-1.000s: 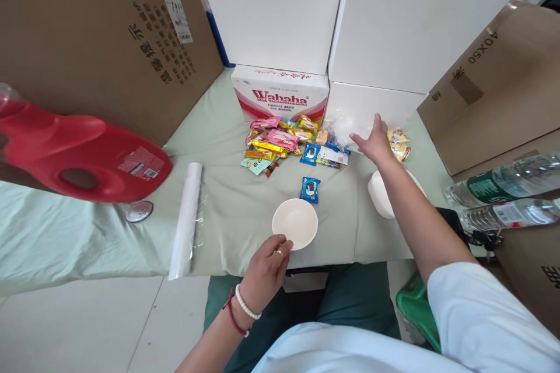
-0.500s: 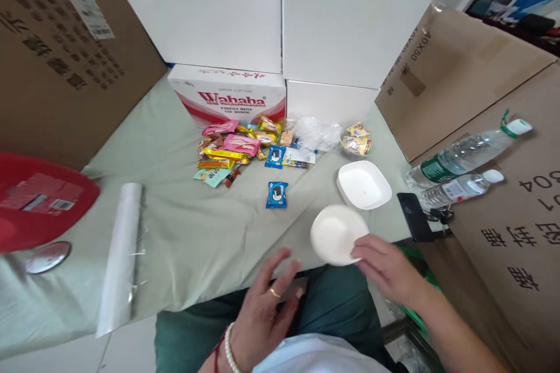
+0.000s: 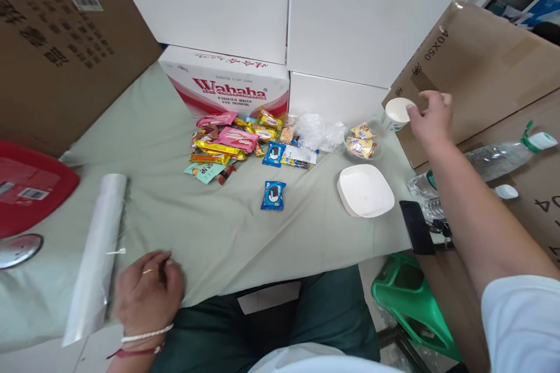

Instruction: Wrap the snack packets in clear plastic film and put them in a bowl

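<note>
My right hand [image 3: 431,116] is stretched out to the far right and grips a round white bowl [image 3: 397,112], held up in front of a cardboard box [image 3: 476,64]. My left hand [image 3: 146,291] lies at the near edge of the green-covered table [image 3: 175,227] with its fingers curled, its side against the lower end of a roll of clear plastic wrap [image 3: 96,250]. Whether the fingers hold anything is hidden. A square white bowl [image 3: 365,191] stands on the cloth between my hands, and a blue cookie pack [image 3: 273,195] lies to its left.
A heap of wrapped snacks [image 3: 236,143], a crumpled clear bag [image 3: 319,131] and a small dish of snacks [image 3: 362,143] lie before a Wahaha carton [image 3: 227,84] and white boxes [image 3: 367,17]. A black phone [image 3: 415,226] and water bottles [image 3: 490,160] lie right, a red jug [image 3: 26,186] left.
My right hand has lifted the round white bowl from the near table edge up and away to the far right. My left hand has moved left to the plastic wrap roll.
</note>
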Demonstrator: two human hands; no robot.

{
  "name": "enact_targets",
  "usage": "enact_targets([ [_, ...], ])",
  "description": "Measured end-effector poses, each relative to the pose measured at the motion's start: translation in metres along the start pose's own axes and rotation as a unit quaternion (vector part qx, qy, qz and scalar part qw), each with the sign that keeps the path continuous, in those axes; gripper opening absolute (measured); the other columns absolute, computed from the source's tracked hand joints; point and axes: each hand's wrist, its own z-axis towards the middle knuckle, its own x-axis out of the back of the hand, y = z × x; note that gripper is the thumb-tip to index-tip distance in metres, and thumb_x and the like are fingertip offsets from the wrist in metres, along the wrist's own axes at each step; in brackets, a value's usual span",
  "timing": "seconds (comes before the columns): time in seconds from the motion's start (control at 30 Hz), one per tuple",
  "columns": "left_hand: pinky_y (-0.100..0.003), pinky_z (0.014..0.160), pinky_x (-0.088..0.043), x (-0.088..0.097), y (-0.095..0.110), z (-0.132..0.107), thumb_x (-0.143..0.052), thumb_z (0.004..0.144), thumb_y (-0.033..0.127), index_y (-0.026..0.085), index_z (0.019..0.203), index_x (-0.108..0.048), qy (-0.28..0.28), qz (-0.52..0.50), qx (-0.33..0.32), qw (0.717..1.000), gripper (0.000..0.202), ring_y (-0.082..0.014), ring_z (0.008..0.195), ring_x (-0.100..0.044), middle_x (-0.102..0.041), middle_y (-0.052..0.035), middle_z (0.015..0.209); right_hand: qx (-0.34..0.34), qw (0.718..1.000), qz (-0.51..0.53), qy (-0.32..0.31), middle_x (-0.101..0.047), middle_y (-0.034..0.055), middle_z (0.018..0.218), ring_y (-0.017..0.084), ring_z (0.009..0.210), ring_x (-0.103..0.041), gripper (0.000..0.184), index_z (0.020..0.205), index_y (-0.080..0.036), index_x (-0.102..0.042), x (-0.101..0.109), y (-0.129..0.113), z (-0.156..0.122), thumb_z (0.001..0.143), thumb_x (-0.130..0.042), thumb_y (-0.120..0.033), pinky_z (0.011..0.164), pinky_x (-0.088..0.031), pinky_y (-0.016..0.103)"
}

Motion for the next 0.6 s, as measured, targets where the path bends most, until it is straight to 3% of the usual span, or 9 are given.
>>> enact_targets([
  [0.07,-0.076,0.101,-0.049,-0.008,-0.005,-0.006,-0.060,0.068,0.030,0.053,0.104,-0.076,0.015,0.005,-0.039,0.999,0.046,-0.0432,0.111,-0.067,-0.077,0.0063,0.101,0.056,0.998,-0.013,-0.037,-0.065,0.0183,0.118,0.021,0.106,-0.063,0.043,0.116,0.000,-0.070,-0.027,-0.046,0.000,0.104,-0.041,-0.030,0.093,-0.046,0.037],
  [0.1,-0.075,0.099,-0.050,-0.010,-0.008,-0.007,-0.060,0.069,0.029,0.051,0.103,-0.076,0.016,0.010,-0.057,0.998,0.044,-0.0427,0.108,-0.068,-0.076,0.0047,0.098,0.107,0.990,-0.004,-0.096,-0.068,0.0142,0.111,0.020,0.104,-0.063,0.037,0.113,-0.004,-0.072,-0.044,-0.070,-0.006,0.103,-0.045,-0.026,0.093,-0.046,0.036],
  [0.17,-0.072,0.095,-0.052,-0.013,-0.016,-0.009,-0.059,0.073,0.028,0.044,0.103,-0.074,0.019,0.031,-0.082,0.996,0.037,-0.0409,0.104,-0.068,-0.074,0.0013,0.096,0.154,0.975,-0.001,-0.161,-0.072,0.0093,0.105,0.021,0.098,-0.064,0.028,0.121,-0.012,-0.072,-0.081,-0.110,-0.025,0.098,-0.059,-0.023,0.090,-0.047,0.034],
  [0.2,-0.070,0.094,-0.054,-0.014,-0.019,-0.008,-0.059,0.075,0.027,0.039,0.102,-0.073,0.019,0.044,-0.093,0.994,0.032,-0.0396,0.102,-0.069,-0.074,-0.0011,0.096,0.163,0.967,-0.017,-0.195,-0.073,0.0094,0.107,0.023,0.098,-0.065,0.037,0.132,-0.016,-0.068,-0.100,-0.124,-0.034,0.097,-0.063,-0.023,0.089,-0.047,0.035],
  [0.27,-0.063,0.094,-0.055,-0.014,-0.025,-0.006,-0.059,0.079,0.026,0.027,0.097,-0.071,0.018,0.072,-0.110,0.991,0.022,-0.0367,0.098,-0.069,-0.074,-0.0070,0.095,0.158,0.952,-0.066,-0.256,-0.073,0.0117,0.111,0.028,0.099,-0.066,0.046,0.140,-0.021,-0.064,-0.132,-0.140,-0.046,0.094,-0.065,-0.022,0.085,-0.047,0.036],
  [0.33,-0.057,0.095,-0.055,-0.013,-0.029,-0.004,-0.059,0.082,0.026,0.021,0.092,-0.069,0.018,0.083,-0.114,0.990,0.015,-0.0337,0.095,-0.070,-0.074,-0.0111,0.094,0.130,0.948,-0.088,-0.277,-0.072,0.0141,0.110,0.029,0.099,-0.066,0.034,0.127,-0.019,-0.071,-0.151,-0.143,-0.052,0.095,-0.059,-0.017,0.084,-0.047,0.036],
  [0.4,-0.054,0.096,-0.055,-0.011,-0.029,-0.004,-0.058,0.085,0.027,0.022,0.089,-0.068,0.021,0.058,-0.102,0.993,0.012,-0.0304,0.095,-0.069,-0.074,-0.0094,0.094,0.100,0.965,-0.027,-0.243,-0.071,0.0133,0.103,0.027,0.096,-0.067,0.025,0.106,-0.018,-0.076,-0.154,-0.139,-0.058,0.095,-0.054,-0.015,0.084,-0.049,0.036],
  [0.47,-0.052,0.095,-0.056,-0.008,-0.023,-0.008,-0.057,0.088,0.029,0.025,0.089,-0.067,0.035,0.009,-0.071,0.997,0.011,-0.0275,0.095,-0.069,-0.073,-0.0050,0.094,0.081,0.971,0.120,-0.190,-0.069,0.0092,0.097,0.022,0.086,-0.067,0.018,0.096,-0.018,-0.074,-0.143,-0.136,-0.072,0.094,-0.057,-0.019,0.080,-0.052,0.034],
  [0.6,-0.043,0.082,-0.059,0.001,0.025,-0.027,-0.062,0.090,0.042,0.023,0.092,-0.068,0.019,-0.147,0.064,0.987,0.019,-0.0241,0.090,-0.067,-0.068,-0.0058,0.095,0.058,0.894,0.414,-0.160,-0.065,0.0029,0.097,0.016,0.073,-0.066,0.012,0.091,-0.023,-0.071,-0.106,-0.146,-0.130,0.091,-0.070,-0.034,0.073,-0.058,0.034],
])
